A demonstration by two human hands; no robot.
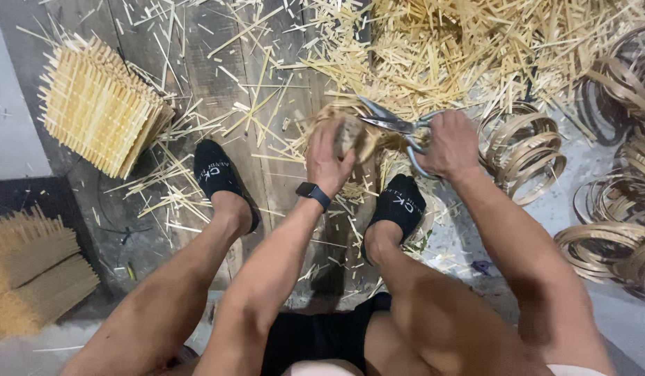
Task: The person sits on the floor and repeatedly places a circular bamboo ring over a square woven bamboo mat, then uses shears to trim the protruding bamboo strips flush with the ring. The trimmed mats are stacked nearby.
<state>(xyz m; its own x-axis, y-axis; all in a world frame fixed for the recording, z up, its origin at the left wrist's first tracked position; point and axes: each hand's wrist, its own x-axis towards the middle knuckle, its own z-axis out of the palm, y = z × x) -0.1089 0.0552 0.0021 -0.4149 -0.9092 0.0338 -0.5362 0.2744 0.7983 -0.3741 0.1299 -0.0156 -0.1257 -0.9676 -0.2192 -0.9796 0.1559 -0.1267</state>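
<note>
My left hand (327,159), with a dark watch on the wrist, grips a small round woven bamboo piece (350,132) held up in front of me. My right hand (449,145) is closed around the handles of large metal scissors (391,122), whose blades point left and touch the woven piece's top edge. Both hands hover above my feet in black socks (216,174), which rest on wooden boards.
A heap of cut bamboo slivers (448,49) covers the floor ahead. Stacked woven bamboo mats (99,104) lie at upper left, bundled sticks (30,271) at lower left. Several coiled bamboo strip rings (524,150) pile up at the right.
</note>
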